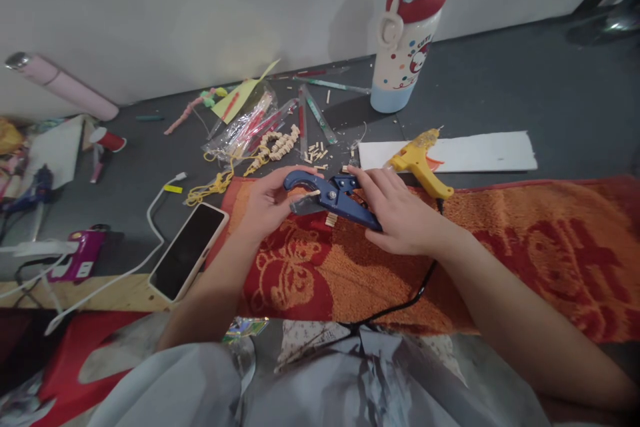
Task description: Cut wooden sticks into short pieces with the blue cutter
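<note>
My right hand is wrapped round the handles of a blue pipe cutter, held over the orange and red towel. Between the cutter's hooked jaw and its blade lies a thin, pale wooden stick. My left hand pinches the other end of this stick, most of which the fingers hide. Just below the cutter, a few short cut stick pieces rest side by side on the towel. More small pieces are scattered on the dark table beyond my hands.
A yellow glue gun rests on a white board, its black cord crossing the towel. Behind stands a white and blue bottle. Leftward are a phone, a white cable, plastic-wrapped sticks and a string of wooden pieces.
</note>
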The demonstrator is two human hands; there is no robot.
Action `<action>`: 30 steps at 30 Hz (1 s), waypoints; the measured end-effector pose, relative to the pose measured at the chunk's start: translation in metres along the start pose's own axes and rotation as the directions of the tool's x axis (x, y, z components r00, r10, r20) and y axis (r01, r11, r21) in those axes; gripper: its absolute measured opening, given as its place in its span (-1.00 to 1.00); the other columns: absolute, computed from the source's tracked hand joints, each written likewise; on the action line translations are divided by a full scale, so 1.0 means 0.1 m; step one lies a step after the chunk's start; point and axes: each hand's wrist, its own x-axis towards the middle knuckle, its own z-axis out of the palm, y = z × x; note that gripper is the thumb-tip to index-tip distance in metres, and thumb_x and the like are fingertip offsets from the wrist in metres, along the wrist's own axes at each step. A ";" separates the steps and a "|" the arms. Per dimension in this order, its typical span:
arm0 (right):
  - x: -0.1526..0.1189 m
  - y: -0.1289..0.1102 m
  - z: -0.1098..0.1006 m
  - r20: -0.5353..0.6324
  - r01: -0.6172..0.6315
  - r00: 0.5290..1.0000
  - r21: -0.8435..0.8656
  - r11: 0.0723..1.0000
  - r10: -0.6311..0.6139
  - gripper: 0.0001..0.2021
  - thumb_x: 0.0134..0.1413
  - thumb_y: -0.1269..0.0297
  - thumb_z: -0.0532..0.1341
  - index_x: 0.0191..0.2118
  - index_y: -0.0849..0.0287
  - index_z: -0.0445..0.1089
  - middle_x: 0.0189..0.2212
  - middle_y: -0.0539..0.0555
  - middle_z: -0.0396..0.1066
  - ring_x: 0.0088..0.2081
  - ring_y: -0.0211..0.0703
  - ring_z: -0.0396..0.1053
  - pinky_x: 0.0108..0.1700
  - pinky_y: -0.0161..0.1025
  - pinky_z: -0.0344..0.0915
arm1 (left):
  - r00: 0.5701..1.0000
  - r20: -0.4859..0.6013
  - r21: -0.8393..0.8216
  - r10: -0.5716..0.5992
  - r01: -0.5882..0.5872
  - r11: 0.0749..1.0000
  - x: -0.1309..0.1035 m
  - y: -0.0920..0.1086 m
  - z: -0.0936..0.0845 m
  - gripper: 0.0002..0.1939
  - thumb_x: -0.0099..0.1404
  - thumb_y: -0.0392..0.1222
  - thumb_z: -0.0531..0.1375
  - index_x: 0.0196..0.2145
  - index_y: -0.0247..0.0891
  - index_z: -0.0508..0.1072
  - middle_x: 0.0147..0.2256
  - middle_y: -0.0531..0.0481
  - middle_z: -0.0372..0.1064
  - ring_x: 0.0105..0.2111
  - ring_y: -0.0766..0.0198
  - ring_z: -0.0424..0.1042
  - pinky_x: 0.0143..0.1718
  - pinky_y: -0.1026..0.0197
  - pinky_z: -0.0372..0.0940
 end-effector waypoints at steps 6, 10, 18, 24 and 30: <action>0.00 -0.01 -0.01 0.038 -0.018 0.999 0.099 0.995 0.014 -0.13 -0.15 0.29 0.12 0.31 0.31 -0.24 -0.01 0.31 0.14 0.02 0.23 0.12 0.05 0.18 0.13 | 1.000 -0.024 0.018 -0.013 0.014 1.000 -0.01 -0.01 0.00 -0.70 0.10 -0.10 0.31 -0.19 -0.23 0.51 -0.15 -0.13 0.50 -0.13 0.12 0.48 -0.08 0.11 0.40; 0.00 -0.01 0.00 0.085 -0.027 0.996 0.193 0.981 0.010 -0.12 -0.17 0.31 0.13 0.31 0.37 -0.24 0.03 0.35 0.11 0.09 0.25 0.09 0.09 0.17 0.11 | 1.000 -0.023 -0.034 -0.003 0.002 0.999 0.00 -0.02 0.01 -0.70 0.08 -0.14 0.33 -0.19 -0.20 0.52 -0.19 -0.07 0.51 -0.16 0.16 0.49 -0.11 0.15 0.40; 0.01 -0.01 0.05 0.025 -0.083 0.997 0.184 0.979 0.079 -0.13 -0.18 0.29 0.12 0.30 0.26 -0.22 -0.02 0.30 0.14 0.01 0.24 0.15 0.04 0.20 0.14 | 0.995 -0.089 0.100 0.045 -0.036 0.994 0.04 -0.01 0.03 -0.68 0.03 -0.01 0.35 -0.31 -0.28 0.54 -0.32 -0.09 0.53 -0.33 0.22 0.51 -0.25 0.20 0.43; 0.02 -0.03 0.10 -0.015 -0.162 0.986 0.118 0.980 0.165 -0.16 -0.17 0.25 0.13 0.28 0.30 -0.17 -0.08 0.29 0.17 -0.07 0.23 0.17 0.02 0.18 0.14 | 0.976 -0.110 0.500 0.190 -0.111 0.859 -0.02 0.11 0.11 -0.80 0.19 -0.26 0.18 -0.55 -0.28 0.51 -0.57 0.05 0.47 -0.52 0.36 0.45 -0.43 0.35 0.32; 0.01 -0.02 0.10 0.001 -0.136 0.991 0.158 0.978 0.137 -0.15 -0.17 0.28 0.12 0.30 0.25 -0.21 -0.07 0.28 0.16 -0.03 0.23 0.17 0.03 0.19 0.15 | 0.988 -0.061 0.481 0.141 -0.094 0.871 -0.06 0.18 0.16 -0.71 0.22 -0.30 0.09 -0.62 -0.29 0.45 -0.68 0.08 0.38 -0.66 0.43 0.36 -0.60 0.41 0.24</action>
